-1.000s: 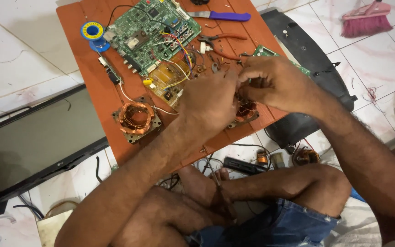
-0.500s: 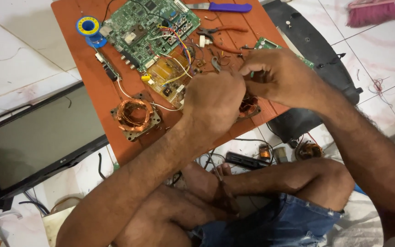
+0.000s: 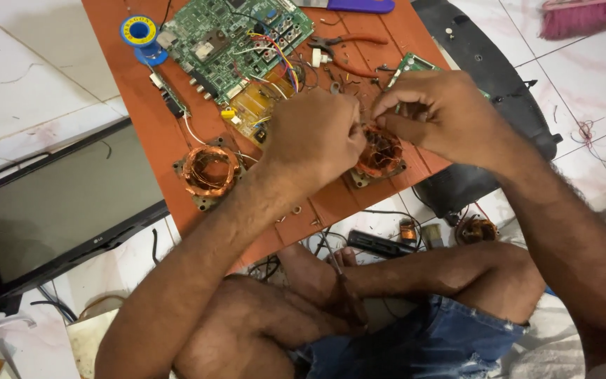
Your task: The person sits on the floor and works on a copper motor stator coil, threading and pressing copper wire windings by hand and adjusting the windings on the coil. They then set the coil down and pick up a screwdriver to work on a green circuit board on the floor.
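A copper-wound coil (image 3: 380,154) on a metal frame lies on the orange wooden board (image 3: 156,126). My left hand (image 3: 313,137) is closed over the coil's left side, fingers pinched at its top. My right hand (image 3: 440,116) pinches the coil's upper right edge; thin copper wire seems to run between the fingertips. A second copper coil (image 3: 209,173) lies apart to the left, untouched.
A green circuit board (image 3: 236,38) with coloured wires, a yellow board (image 3: 261,105), pliers (image 3: 348,52), a solder spool (image 3: 139,31) and a purple-handled tool (image 3: 359,5) lie on the board. A flat monitor (image 3: 57,203) lies at left, a black panel (image 3: 485,77) at right, a pink brush (image 3: 580,17) at top right.
The view has shifted slightly, so the board sits higher in the frame. Both hands stay on the same coil, with small finger movements at its top edge.
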